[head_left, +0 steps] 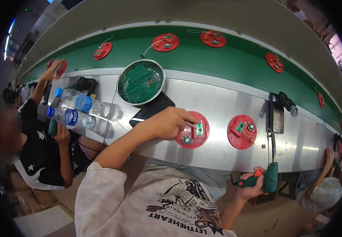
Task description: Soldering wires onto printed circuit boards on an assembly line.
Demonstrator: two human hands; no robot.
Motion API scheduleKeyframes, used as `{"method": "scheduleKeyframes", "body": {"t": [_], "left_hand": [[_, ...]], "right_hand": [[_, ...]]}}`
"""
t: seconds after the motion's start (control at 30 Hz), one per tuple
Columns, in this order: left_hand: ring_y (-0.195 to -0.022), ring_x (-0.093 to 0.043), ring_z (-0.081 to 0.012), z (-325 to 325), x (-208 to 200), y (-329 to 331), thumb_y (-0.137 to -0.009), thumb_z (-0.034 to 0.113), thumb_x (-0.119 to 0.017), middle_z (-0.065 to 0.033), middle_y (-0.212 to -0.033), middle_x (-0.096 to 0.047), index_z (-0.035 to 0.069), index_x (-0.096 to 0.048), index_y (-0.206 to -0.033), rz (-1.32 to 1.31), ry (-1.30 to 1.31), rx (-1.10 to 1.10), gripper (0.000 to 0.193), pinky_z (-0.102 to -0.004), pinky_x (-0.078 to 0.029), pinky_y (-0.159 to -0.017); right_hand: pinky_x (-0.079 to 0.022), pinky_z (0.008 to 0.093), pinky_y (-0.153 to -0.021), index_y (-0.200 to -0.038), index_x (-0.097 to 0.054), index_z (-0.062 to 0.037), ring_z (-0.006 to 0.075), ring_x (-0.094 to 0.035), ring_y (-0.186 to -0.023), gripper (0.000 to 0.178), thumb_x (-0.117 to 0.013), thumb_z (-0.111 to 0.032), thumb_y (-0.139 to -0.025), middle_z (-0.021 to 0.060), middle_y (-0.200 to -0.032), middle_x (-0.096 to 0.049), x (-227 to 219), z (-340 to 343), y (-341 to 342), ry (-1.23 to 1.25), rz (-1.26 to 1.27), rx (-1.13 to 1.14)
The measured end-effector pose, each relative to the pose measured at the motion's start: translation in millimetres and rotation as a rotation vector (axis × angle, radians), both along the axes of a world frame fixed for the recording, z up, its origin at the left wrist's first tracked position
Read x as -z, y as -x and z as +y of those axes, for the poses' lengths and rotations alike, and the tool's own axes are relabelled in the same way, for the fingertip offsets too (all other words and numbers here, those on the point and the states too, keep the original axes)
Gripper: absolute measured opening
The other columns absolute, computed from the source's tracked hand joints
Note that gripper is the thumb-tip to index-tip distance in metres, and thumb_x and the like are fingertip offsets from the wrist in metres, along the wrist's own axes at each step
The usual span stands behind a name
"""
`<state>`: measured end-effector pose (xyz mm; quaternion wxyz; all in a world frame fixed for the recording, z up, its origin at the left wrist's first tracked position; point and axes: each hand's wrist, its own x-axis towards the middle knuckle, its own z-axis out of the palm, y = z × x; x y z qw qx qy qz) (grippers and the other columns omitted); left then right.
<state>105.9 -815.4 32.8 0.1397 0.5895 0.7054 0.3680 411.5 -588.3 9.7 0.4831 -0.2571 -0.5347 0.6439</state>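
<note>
My left hand (170, 123) reaches over a red disc (181, 140) on the metal bench. Its fingers are pinched at the small green circuit board (200, 128); something thin and pale shows by the fingertips, too small to make out. My right hand (251, 189) grips a green soldering gun (272, 179) with a red trigger, below the bench's front edge. The gun's metal tube points up to a black stand (276, 114). Between my hands lies a second red disc (234, 138) with a green board, a round part and thin wires.
A metal bowl (162, 90) of green wires stands behind my left hand, beside a dark flat object (149, 111). Two plastic bottles (73, 117) lie to the left. Several red discs (166, 42) rest on the green belt (242, 53). A co-worker's hand (53, 71) reaches there at left.
</note>
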Motion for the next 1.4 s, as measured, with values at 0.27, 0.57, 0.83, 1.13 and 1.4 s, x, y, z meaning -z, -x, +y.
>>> {"method": "scheduleKeyframes", "body": {"t": [0.27, 0.57, 0.83, 1.13, 1.4], "left_hand": [[-0.085, -0.068, -0.0326, -40.5, -22.8, 49.0, -0.069, -0.006, -0.062, -0.0123, -0.092, -0.074, 0.001, -0.070, -0.079, 0.345, -0.286, -0.486, 0.015, -0.0403, -0.057, -0.076], [-0.098, -0.060, -0.0303, -99.9, -11.0, 112.5, -0.081, 0.005, -0.072, -0.0080, -0.099, -0.066, 0.007, -0.077, -0.092, 0.472, 0.202, -0.691, 0.013, -0.0430, -0.052, -0.090], [-0.099, -0.060, -0.0311, -100.8, -8.6, 125.2, -0.082, 0.007, -0.071, -0.0092, -0.101, -0.065, 0.005, -0.072, -0.090, 0.471, 0.205, -0.581, 0.008, -0.0429, -0.052, -0.088], [-0.089, -0.065, -0.0297, -95.9, -18.5, 121.0, -0.080, 0.008, -0.068, -0.0099, -0.091, -0.068, 0.002, -0.067, -0.088, 0.200, -0.074, -0.642, 0.010, -0.0388, -0.054, -0.081], [-0.076, -0.067, -0.0241, -68.5, -42.9, 70.1, -0.090, 0.008, -0.068, -0.0138, -0.084, -0.068, -0.002, -0.066, -0.094, -0.102, -0.164, -0.710, 0.011, -0.0348, -0.054, -0.073]], "right_hand": [[-0.047, 0.0292, -0.041, -0.109, -0.050, 0.0053, 0.0154, -0.055, -0.048, 0.030, -0.051, -0.024, -0.101, 0.0169, -0.101, -0.057, -7.9, -15.6, 21.7, 0.002, -0.085, -0.029], [-0.047, 0.0294, -0.041, -0.108, -0.050, 0.0047, 0.0154, -0.055, -0.046, 0.030, -0.052, -0.024, -0.101, 0.0168, -0.099, -0.059, -12.0, -13.0, 27.3, 0.003, -0.108, -0.025], [-0.046, 0.0295, -0.041, -0.106, -0.051, 0.0046, 0.0148, -0.054, -0.047, 0.030, -0.052, -0.025, -0.100, 0.0147, -0.098, -0.059, -9.3, -9.6, 31.3, -0.028, -0.130, -0.037], [-0.047, 0.0301, -0.044, -0.110, -0.053, 0.0060, 0.0169, -0.055, -0.047, 0.029, -0.052, -0.021, -0.099, 0.0194, -0.103, -0.058, -9.0, -10.9, 29.2, -0.013, -0.114, -0.063], [-0.048, 0.0307, -0.044, -0.111, -0.053, 0.0061, 0.0163, -0.056, -0.048, 0.034, -0.054, -0.025, -0.099, 0.0186, -0.104, -0.059, 0.1, -9.9, 16.5, -0.029, -0.127, -0.160]]}}
